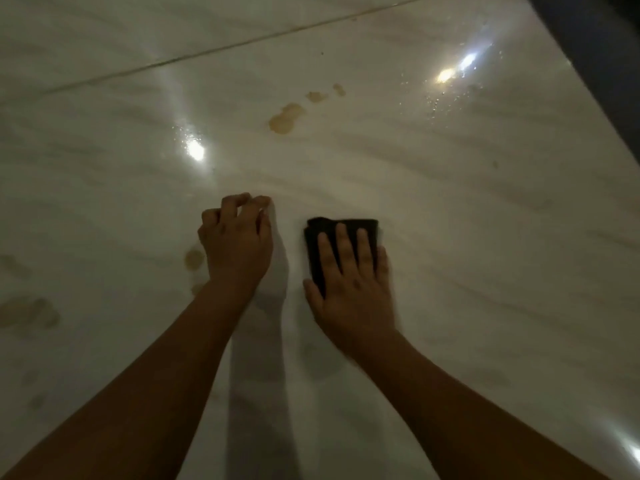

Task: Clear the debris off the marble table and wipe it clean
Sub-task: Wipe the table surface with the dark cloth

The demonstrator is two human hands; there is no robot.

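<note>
A glossy white marble table point(450, 209) fills the view. My right hand point(353, 275) lies flat with straight fingers pressing a folded black cloth point(346, 228) onto the marble near the middle. My left hand point(237, 242) rests on the table just left of the cloth, its fingers curled under with the fingertips touching the surface; nothing shows in it. Brown stains point(285, 119) lie farther out, ahead of both hands. A small brown stain point(194, 259) sits right beside my left wrist.
More faint brown smears point(27, 313) mark the marble at the left. Water droplets point(436, 102) glisten at the far right near light reflections. A seam point(221, 50) crosses the far part of the slab. The table's dark right edge point(588, 64) runs diagonally at top right.
</note>
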